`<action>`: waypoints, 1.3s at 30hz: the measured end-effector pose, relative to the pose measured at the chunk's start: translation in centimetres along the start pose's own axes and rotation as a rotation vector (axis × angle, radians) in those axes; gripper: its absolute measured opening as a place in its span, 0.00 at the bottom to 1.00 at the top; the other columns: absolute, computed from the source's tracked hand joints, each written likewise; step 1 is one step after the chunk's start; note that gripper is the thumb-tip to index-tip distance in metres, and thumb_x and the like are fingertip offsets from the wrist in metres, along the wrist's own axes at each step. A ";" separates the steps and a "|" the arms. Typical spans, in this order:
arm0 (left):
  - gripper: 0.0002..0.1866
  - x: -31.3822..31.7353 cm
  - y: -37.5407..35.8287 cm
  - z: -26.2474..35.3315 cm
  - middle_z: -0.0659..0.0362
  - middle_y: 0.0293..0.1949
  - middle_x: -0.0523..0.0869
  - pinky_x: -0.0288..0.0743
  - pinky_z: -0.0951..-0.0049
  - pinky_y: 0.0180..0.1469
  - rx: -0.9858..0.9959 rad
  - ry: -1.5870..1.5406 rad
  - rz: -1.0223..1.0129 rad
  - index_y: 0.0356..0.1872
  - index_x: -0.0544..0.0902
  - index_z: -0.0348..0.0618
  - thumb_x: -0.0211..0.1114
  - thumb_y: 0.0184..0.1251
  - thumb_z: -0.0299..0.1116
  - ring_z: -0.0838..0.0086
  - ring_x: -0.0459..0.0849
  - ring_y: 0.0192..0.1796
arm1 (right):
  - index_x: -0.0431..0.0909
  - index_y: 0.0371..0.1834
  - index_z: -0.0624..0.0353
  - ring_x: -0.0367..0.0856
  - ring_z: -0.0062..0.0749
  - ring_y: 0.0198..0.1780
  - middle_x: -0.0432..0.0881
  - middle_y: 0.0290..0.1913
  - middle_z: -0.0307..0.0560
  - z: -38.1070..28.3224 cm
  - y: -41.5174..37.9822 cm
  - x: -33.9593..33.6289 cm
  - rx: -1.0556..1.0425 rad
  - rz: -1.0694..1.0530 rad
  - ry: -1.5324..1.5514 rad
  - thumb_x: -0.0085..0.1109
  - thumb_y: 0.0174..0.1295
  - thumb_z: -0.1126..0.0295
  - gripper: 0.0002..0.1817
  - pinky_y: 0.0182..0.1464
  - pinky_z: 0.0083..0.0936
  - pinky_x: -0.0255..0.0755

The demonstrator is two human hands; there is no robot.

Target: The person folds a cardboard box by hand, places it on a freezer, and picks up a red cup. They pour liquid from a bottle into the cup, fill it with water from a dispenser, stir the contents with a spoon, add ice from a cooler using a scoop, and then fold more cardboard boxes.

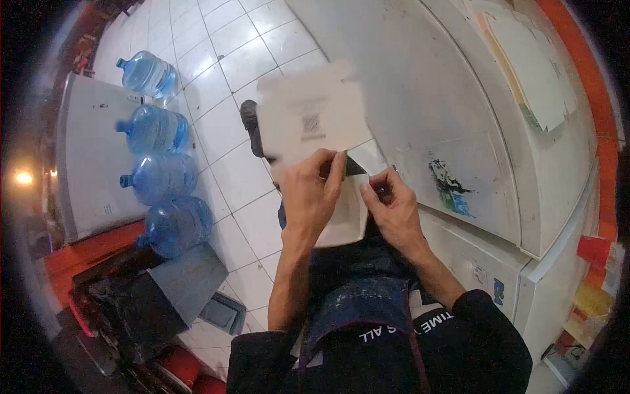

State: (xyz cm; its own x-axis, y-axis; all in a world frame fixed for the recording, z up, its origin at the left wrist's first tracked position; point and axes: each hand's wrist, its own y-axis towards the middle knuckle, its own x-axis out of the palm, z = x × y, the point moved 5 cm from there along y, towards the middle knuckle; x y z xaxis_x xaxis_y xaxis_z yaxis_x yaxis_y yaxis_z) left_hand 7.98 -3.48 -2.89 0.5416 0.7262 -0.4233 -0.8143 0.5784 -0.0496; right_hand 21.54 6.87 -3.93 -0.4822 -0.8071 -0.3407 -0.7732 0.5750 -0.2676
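Note:
A flat, partly folded cardboard box is held in front of my body, pale with dark print and a square code on its upper panel. Its upper part is blurred. My left hand pinches the box near its middle fold, thumb and fingers pressed together. To the right, my right hand has its fingertips closed on the corner of the lower panel. A dark gap shows between the two hands. Part of the lower panel is hidden behind my left hand and wrist.
Several blue water jugs lie in a row on the white tiled floor. A white fridge stands close on the right. Toward the lower left are a grey panel and a dark tray.

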 end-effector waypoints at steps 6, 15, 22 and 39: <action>0.08 -0.9 -1.9 1.3 0.53 0.38 0.92 0.81 0.73 0.44 0.028 -0.251 0.137 0.44 0.89 0.34 0.70 0.69 0.26 0.74 0.89 0.40 | 0.79 0.45 0.69 0.83 0.20 0.37 0.86 0.37 0.45 -0.5 2.2 -0.3 0.097 -0.058 0.446 0.64 0.71 0.66 0.14 0.40 0.21 0.78; 0.13 -1.0 -4.1 -1.3 0.55 0.43 0.91 0.80 0.74 0.52 -0.280 -0.581 0.087 0.51 0.88 0.31 0.72 0.67 0.24 0.77 0.86 0.44 | 0.83 0.42 0.67 0.80 0.16 0.31 0.86 0.32 0.40 -1.3 1.8 1.7 0.106 -0.114 0.582 0.69 0.68 0.64 0.14 0.34 0.17 0.74; 0.12 -1.1 -4.7 -1.1 0.54 0.42 0.91 0.79 0.75 0.52 -0.303 -0.632 0.123 0.51 0.87 0.30 0.71 0.67 0.22 0.77 0.86 0.43 | 0.81 0.38 0.65 0.79 0.17 0.29 0.84 0.29 0.39 -2.0 1.5 2.0 0.094 -0.089 0.549 0.69 0.68 0.64 0.14 0.32 0.18 0.73; 0.12 -1.2 -5.3 0.5 0.52 0.40 0.93 0.82 0.74 0.50 -0.003 -0.283 0.176 0.49 0.89 0.35 0.71 0.66 0.21 0.74 0.91 0.43 | 0.75 0.33 0.61 0.77 0.14 0.27 0.81 0.27 0.37 -1.2 1.5 2.3 0.018 0.014 0.570 0.67 0.69 0.66 0.13 0.30 0.17 0.72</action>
State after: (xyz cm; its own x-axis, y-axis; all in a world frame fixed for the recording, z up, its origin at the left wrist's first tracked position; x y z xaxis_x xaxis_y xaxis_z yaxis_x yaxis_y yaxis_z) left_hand 11.76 -7.27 -1.63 0.4285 0.8897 -0.1573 -0.9010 0.4339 -0.0003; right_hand 18.80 5.70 -4.07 -0.6422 -0.7414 0.1944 -0.7603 0.5842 -0.2840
